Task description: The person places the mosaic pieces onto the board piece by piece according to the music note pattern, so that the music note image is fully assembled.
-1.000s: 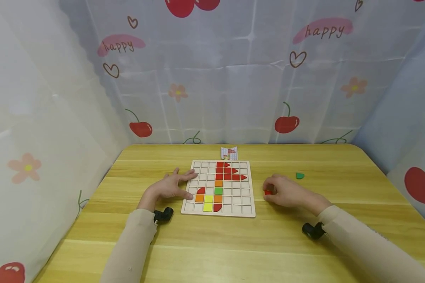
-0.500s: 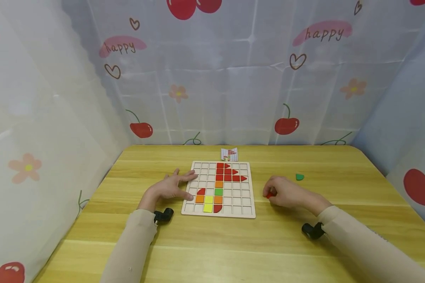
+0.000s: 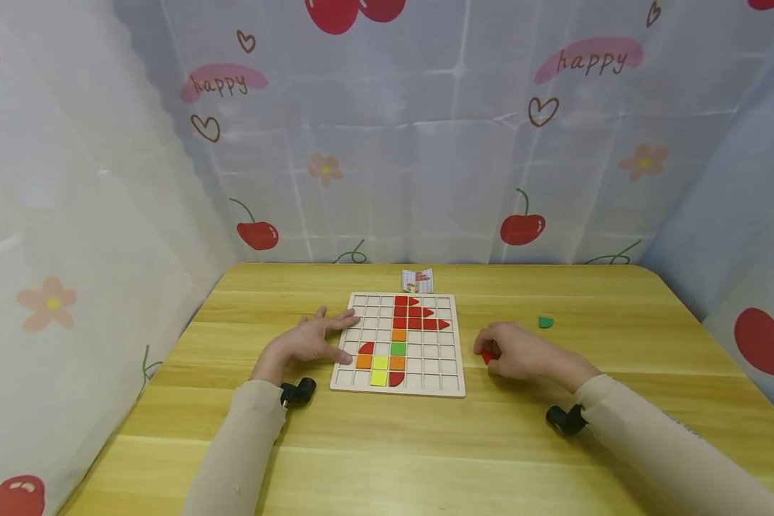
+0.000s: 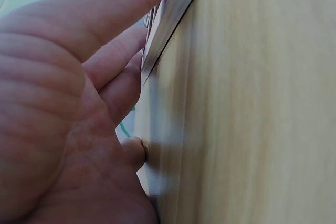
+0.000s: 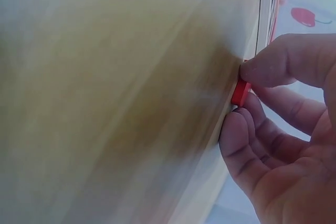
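Observation:
My left hand [image 3: 306,340] rests on the left edge of a pale wooden grid board [image 3: 431,366], thumb and fingertips spread over its rim. In the left wrist view its fingers [image 4: 94,11] reach straight to the board's edge. To the right of the board, my right hand [image 3: 519,350] pinches a small red block [image 5: 241,93] between thumb and fingertips, close over the tabletop. Part of that block is hidden by the fingers, so I cannot tell its full shape. Red, orange, yellow and green pieces fill some board cells, including a green square [image 3: 398,349].
A green rounded piece [image 3: 545,322] lies on the wooden table [image 3: 387,451], beyond my right hand. Behind the board sits a small printed card [image 3: 417,280] with a coloured pattern. A cherry-print curtain [image 3: 426,179] hangs along the table's far edge.
The red block has turned a little in my right fingers, and that hand has shifted slightly left toward the board. My left hand stays in place.

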A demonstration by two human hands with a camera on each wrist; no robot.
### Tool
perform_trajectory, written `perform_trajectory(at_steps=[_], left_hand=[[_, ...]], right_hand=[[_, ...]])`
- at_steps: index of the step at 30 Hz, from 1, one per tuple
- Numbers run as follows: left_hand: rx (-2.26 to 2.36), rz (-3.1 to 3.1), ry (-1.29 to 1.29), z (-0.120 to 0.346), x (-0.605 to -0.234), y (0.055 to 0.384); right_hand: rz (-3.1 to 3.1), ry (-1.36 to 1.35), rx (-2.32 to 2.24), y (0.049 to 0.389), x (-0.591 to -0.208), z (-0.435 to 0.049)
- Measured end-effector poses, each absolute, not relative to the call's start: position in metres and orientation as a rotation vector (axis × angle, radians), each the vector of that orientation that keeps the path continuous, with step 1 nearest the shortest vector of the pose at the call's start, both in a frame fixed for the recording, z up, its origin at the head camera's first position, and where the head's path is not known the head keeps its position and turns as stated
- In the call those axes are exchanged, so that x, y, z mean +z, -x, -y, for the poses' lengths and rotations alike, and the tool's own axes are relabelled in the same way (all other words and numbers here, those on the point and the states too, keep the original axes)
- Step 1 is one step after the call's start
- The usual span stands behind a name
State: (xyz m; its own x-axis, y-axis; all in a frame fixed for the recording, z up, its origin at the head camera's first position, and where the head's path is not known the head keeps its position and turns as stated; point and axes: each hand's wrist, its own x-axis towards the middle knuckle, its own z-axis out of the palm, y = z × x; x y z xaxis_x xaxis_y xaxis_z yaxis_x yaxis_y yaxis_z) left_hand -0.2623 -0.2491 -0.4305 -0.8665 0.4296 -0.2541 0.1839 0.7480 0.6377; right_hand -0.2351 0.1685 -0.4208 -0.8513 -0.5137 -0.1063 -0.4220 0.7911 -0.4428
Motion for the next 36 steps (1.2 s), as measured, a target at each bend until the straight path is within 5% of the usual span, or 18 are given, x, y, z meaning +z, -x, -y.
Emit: perform_trajectory(at_steps=[16,36], left_hand=[[0.887,-2.559,-0.442,0.249,-0.43,0.263],[0.899,-2.557,-0.44,0.249,-0.432,0.263]], right_hand=[[-2.783,0.785,-0.756,0.243,-0.413,-0.158],[-2.642,0.912,-0.887,0.26,-0.399,-0.066]])
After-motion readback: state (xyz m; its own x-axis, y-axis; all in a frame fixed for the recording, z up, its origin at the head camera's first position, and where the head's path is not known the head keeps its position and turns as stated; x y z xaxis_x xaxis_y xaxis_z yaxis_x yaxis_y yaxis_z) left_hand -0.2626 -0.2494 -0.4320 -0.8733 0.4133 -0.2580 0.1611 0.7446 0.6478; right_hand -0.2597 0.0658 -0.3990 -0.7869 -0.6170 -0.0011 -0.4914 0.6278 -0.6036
